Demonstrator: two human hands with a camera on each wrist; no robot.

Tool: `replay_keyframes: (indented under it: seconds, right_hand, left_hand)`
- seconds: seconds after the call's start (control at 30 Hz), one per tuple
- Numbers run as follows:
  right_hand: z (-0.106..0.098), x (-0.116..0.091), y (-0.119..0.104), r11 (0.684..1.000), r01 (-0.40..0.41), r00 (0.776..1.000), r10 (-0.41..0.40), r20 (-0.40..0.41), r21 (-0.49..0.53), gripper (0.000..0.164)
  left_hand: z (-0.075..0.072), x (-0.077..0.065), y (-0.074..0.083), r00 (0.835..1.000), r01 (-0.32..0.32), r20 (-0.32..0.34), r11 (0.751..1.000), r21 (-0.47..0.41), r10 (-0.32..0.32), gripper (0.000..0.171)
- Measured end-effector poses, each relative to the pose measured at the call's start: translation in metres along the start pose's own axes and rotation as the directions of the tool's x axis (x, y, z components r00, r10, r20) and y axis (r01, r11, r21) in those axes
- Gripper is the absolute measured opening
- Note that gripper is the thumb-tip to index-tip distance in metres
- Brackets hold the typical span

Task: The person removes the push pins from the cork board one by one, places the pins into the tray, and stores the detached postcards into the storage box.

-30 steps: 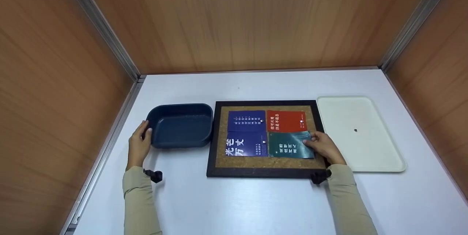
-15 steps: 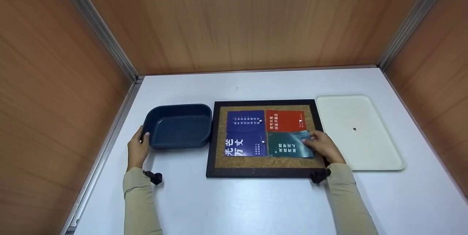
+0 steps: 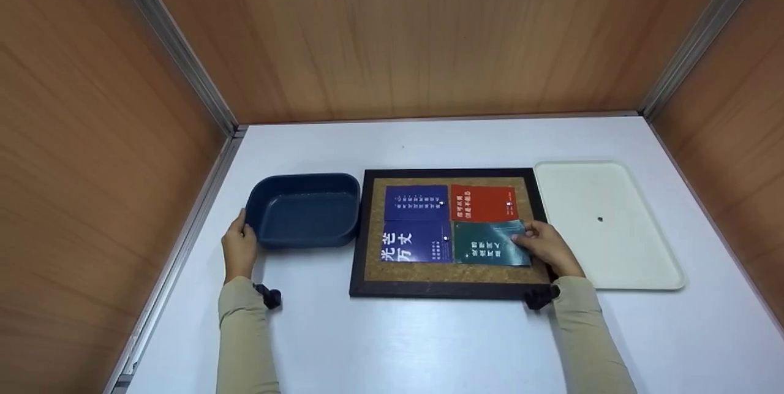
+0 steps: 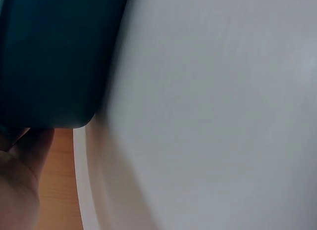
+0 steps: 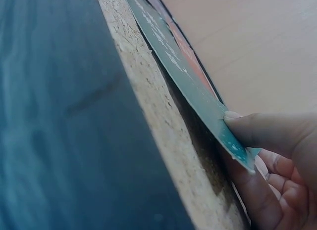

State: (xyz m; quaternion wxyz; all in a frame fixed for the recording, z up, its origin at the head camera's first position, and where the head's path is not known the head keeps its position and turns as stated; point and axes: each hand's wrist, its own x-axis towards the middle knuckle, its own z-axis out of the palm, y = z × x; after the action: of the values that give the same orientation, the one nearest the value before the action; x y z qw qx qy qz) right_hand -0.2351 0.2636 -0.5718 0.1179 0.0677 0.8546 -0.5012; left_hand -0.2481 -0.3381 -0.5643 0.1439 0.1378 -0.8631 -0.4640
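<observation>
My right hand (image 3: 551, 250) pinches the right edge of a green card (image 3: 490, 247), thumb on top and fingers beneath. That edge is lifted off the framed corkboard (image 3: 422, 272), as the right wrist view also shows. A pushpin (image 3: 467, 255) shows near the card's lower left corner. My left hand (image 3: 239, 250) touches the outer left wall of a dark blue basin (image 3: 306, 216), its fingers partly hidden behind it. Two purple cards (image 3: 416, 202) and a red card (image 3: 484, 203) lie on the cork, with pins in them.
A cream tray (image 3: 612, 247) stands right of the corkboard, with a small dark object (image 3: 600, 219) in it. The basin stands close to the board's left frame. Wood-grain panels (image 3: 429, 32) enclose the white table (image 3: 392, 339) at the back and sides.
My left hand has slid slightly along the basin's left wall, toward the near side. My right hand keeps its pinch on the green card with hardly any movement. The camera view shifts a little.
</observation>
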Motion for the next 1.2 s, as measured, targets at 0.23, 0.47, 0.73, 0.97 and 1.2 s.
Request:
replay_keyframes:
  seconds: [0.23, 0.47, 0.73, 0.97, 1.2]
  right_hand:
    - [-0.001, -0.002, -0.001, 1.000, -0.002, 1.000, 0.002, 0.007, 0.012, 0.037]
    - [-0.002, -0.003, -0.002, 1.000, -0.005, 1.000, 0.004, 0.025, 0.012, 0.041]
    - [-0.002, -0.003, -0.006, 0.999, 0.029, 0.999, -0.028, 0.031, -0.022, 0.024]
    - [-0.003, -0.003, -0.009, 1.000, 0.016, 0.999, -0.015, 0.039, -0.026, 0.023]
    - [-0.005, -0.001, -0.012, 1.000, 0.001, 0.997, -0.001, 0.073, 0.003, 0.027]
  left_hand:
    - [-0.001, 0.000, 0.005, 1.000, -0.004, 0.012, 0.999, 0.033, 0.003, 0.046]
    - [0.000, 0.001, 0.008, 1.000, -0.011, 0.020, 0.998, 0.067, 0.009, 0.046]
    - [-0.002, 0.002, 0.006, 1.000, -0.006, 0.013, 0.998, 0.059, 0.006, 0.046]
    - [-0.001, 0.003, 0.005, 1.000, -0.016, 0.010, 0.999, 0.051, 0.015, 0.046]
    - [-0.001, 0.001, 0.003, 1.000, -0.018, 0.001, 0.998, 0.060, 0.018, 0.046]
